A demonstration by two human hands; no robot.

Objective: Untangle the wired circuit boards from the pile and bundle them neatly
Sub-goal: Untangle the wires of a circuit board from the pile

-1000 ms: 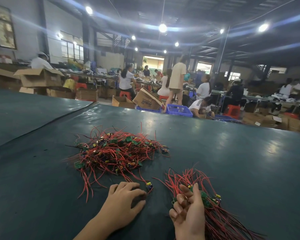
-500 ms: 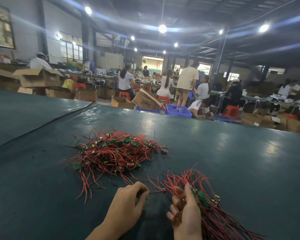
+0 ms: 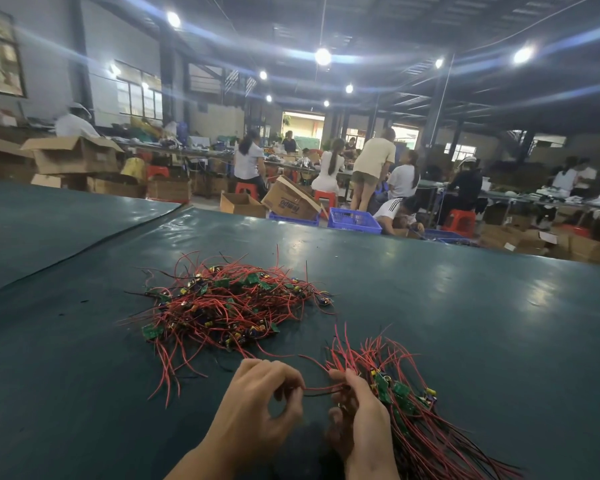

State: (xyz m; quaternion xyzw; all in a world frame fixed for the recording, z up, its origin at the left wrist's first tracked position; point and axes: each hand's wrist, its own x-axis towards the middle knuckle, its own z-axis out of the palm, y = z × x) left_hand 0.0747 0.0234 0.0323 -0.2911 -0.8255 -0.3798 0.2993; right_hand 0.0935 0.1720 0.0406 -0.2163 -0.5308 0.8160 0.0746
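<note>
Red wire [image 3: 321,388] stretched sideways just left of the bundle [image 3: 416,427], pinched by the left hand's [image 3: 260,410] thumb and forefinger, the right hand's [image 3: 364,424] fingers curled round the bundle, the pile [image 3: 229,306] farther left beyond it.

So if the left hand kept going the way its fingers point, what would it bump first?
Probably the right hand. The left hand pinches a red wire and aims sideways at the right hand, which grips the wire bundle. Nothing else shows between them, though depth is unclear.
</note>
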